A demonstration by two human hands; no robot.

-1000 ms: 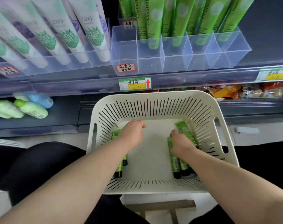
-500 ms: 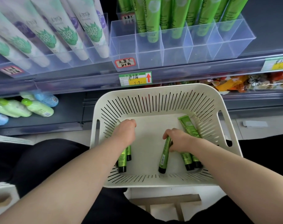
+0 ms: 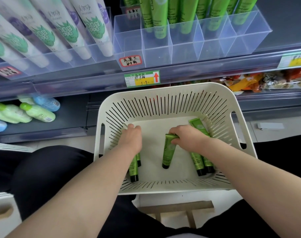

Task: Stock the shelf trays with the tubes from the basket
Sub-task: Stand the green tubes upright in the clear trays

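Note:
A cream slotted basket (image 3: 165,91) sits on my lap below the shelf. My right hand (image 3: 191,138) grips the crimped end of a green tube (image 3: 168,152), cap end tilted down toward the basket floor. Two more green tubes (image 3: 200,163) lie under my right wrist, and another (image 3: 197,123) leans on the right wall. My left hand (image 3: 131,140) is curled over the upper ends of two green tubes (image 3: 133,170) at the basket's left side. Above, the clear shelf tray (image 3: 156,50) has several compartments with green tubes (image 3: 159,18) standing in them; the leftmost compartment (image 3: 127,43) holds none.
White tubes (image 3: 87,28) with green leaf prints fill the clear trays at the upper left. Green and blue bottles (image 3: 37,111) lie on the lower shelf at left. Snack packets (image 3: 259,81) sit behind the basket at right. A wooden stool (image 3: 176,208) stands below the basket.
My right hand picked one green tube out of the right-hand pile and brought it toward the basket's middle. My left hand stayed on the tubes at the left.

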